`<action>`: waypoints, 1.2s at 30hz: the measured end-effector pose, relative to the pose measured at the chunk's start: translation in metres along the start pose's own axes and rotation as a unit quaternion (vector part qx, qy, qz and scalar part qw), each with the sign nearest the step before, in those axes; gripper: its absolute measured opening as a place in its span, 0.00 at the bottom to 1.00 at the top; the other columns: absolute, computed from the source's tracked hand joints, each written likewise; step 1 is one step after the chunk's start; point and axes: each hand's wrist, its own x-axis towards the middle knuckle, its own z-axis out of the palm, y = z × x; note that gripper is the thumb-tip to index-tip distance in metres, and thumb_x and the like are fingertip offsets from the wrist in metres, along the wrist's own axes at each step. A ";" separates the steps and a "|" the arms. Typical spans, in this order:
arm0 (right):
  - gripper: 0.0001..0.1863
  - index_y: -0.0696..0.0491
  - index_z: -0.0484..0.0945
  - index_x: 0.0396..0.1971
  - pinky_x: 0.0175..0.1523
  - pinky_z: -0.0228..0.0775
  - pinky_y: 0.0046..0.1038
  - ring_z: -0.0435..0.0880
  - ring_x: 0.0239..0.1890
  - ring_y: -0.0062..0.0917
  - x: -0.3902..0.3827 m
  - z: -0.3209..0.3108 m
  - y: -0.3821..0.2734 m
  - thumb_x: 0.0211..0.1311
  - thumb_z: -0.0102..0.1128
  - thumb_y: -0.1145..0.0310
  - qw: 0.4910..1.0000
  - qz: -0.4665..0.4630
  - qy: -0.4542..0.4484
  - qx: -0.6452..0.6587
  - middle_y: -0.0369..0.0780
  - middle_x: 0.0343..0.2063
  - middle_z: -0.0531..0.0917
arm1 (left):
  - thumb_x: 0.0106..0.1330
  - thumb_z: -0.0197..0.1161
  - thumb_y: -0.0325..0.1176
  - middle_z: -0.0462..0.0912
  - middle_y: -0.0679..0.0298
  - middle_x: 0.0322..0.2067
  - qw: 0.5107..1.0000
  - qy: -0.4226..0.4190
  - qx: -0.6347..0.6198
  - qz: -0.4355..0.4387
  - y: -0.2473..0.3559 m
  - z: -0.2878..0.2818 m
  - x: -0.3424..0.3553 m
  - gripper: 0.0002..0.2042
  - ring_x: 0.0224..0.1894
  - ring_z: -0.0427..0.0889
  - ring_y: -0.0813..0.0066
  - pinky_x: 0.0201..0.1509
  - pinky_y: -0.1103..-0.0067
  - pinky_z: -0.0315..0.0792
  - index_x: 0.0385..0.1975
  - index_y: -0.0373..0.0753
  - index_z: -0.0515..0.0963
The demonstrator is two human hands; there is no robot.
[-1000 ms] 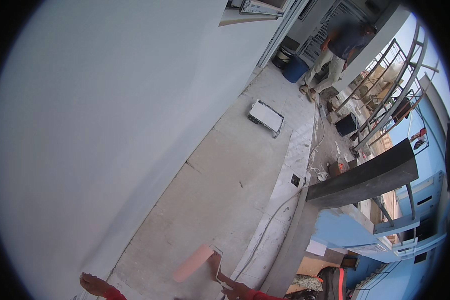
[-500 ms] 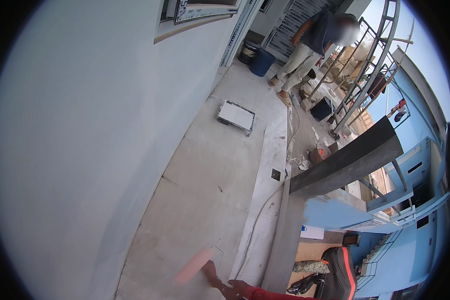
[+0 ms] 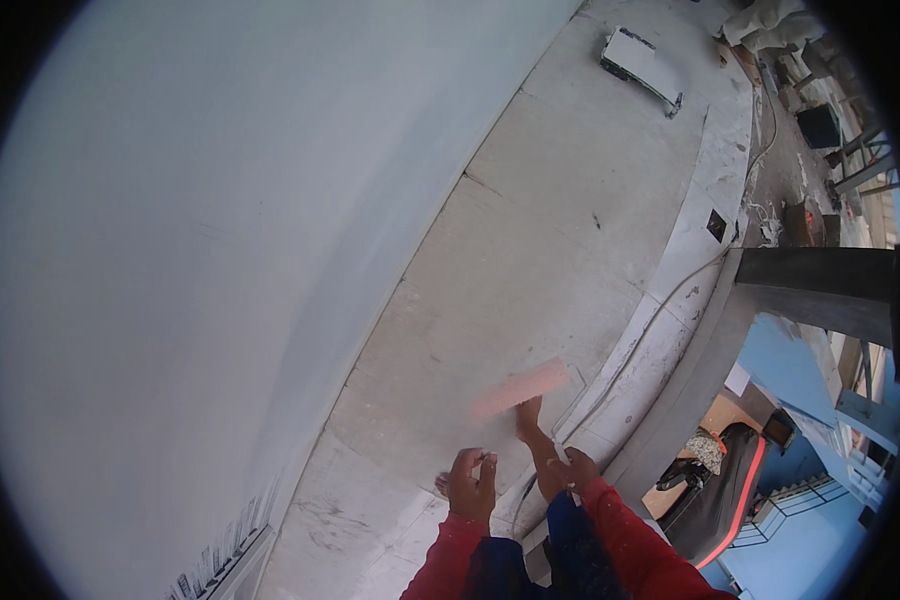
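Observation:
A pink paint roller (image 3: 520,388) lies across the view just in front of my bare right foot (image 3: 528,416), its thin wire frame bending back toward me. My right hand (image 3: 576,468), in a red sleeve, is closed at the near end of that frame; my fingers partly hide the handle. My left hand (image 3: 472,486) is raised to the left of it, fingers curled and thumb close to the fingertips. A small pale bit shows at those fingertips, too small to name. The roller touches neither the wall (image 3: 200,250) nor the paint tray.
A paint tray (image 3: 645,65) with white paint rests on the tiled floor (image 3: 530,220) farther off. A pale hose or cable (image 3: 660,325) runs along the right, beside a low ledge (image 3: 690,375). Beyond it are a dark beam (image 3: 820,290) and a black, red-trimmed seat (image 3: 715,495).
The view has swung down and left, so the tray and roller appear farther right. My left hand has come into view. The person at the far end is now mostly out of the picture.

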 end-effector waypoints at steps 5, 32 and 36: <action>0.20 0.57 0.75 0.27 0.20 0.67 0.30 0.77 0.14 0.21 -0.008 -0.026 -0.005 0.61 0.65 0.53 0.994 0.061 -0.055 0.066 0.37 0.13 0.75 | 0.71 0.60 0.37 0.80 0.64 0.24 0.977 0.185 0.014 -0.106 -0.050 -0.088 -0.019 0.12 0.29 0.79 0.77 0.38 0.79 0.73 0.32 0.33 0.75; 0.12 0.55 0.75 0.34 0.18 0.59 0.22 0.70 0.15 0.14 -0.014 -0.101 -0.077 0.65 0.63 0.62 0.939 0.100 -0.230 0.235 0.32 0.16 0.73 | 0.64 0.62 0.28 0.79 0.62 0.35 0.977 0.170 -0.038 -0.119 -0.032 -0.066 -0.028 0.08 0.38 0.79 0.76 0.44 0.79 0.74 0.42 0.36 0.76; 0.11 0.55 0.75 0.35 0.19 0.60 0.22 0.70 0.15 0.15 0.022 -0.080 -0.074 0.65 0.63 0.63 0.936 0.094 -0.246 0.235 0.32 0.17 0.74 | 0.64 0.64 0.44 0.81 0.50 0.44 0.959 0.009 0.172 -0.226 -0.117 -0.069 -0.112 0.21 0.49 0.79 0.52 0.55 0.64 0.73 0.49 0.34 0.77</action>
